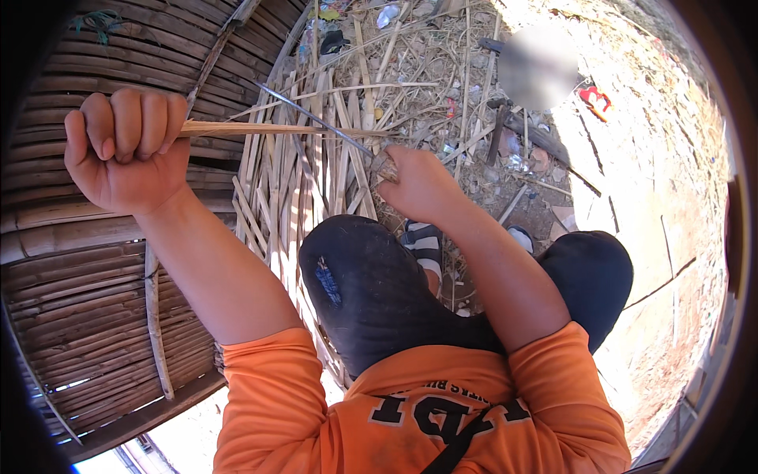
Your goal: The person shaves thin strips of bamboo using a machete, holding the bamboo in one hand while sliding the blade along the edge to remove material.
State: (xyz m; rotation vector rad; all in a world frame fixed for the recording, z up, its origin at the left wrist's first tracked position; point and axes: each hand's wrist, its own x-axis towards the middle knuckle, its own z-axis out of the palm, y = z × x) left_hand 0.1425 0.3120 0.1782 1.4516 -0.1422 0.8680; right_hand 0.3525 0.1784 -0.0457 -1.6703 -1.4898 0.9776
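My left hand [130, 142] is closed around one end of a pale bamboo strip [245, 128] and holds it out level, pointing right. My right hand [420, 183] grips a knife by its light handle [387, 168]. The long thin blade [308, 112] slants up to the left and crosses the strip near its far end. Whether the edge is cut into the strip I cannot tell. Beneath both lies a loose heap of split bamboo strips [268, 189], just left of my bent knee [355, 292].
A bamboo-slat wall [87, 178] rises close on the left. Straw and scraps [426, 95] litter the ground ahead, with a dark stick [541, 141] and a red item [594, 101] at the right. Sunlit ground [671, 229] stretches along the right. A round blurred patch hides part of the far ground.
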